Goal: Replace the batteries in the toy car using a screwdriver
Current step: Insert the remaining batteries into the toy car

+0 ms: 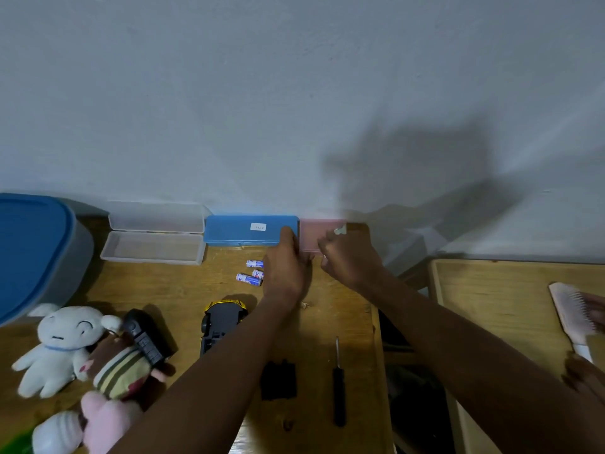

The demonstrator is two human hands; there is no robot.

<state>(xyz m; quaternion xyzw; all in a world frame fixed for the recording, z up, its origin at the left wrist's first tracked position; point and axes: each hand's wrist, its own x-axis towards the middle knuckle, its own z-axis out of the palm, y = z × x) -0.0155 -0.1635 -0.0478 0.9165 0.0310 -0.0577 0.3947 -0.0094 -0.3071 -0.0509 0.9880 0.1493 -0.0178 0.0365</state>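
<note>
The yellow toy car (222,326) lies upside down on the wooden table, its black underside up. Its black battery cover (278,380) lies loose nearer to me, and the black screwdriver (339,385) lies to the right of that. Three blue and white batteries (250,278) sit beyond the car. Both hands are at a pink box (311,232) against the wall. My left hand (285,267) grips its left end with the thumb up along the edge. My right hand (350,257) holds its right front with curled fingers. Motion blur hides the fingertips.
A blue case (244,231) lies left of the pink box, and an open clear case (154,247) and a blue-lidded tub (32,253) lie further left. Plush toys (65,345) and a black remote (145,337) fill the near left. A second table (510,296) with a pink comb (571,309) stands right.
</note>
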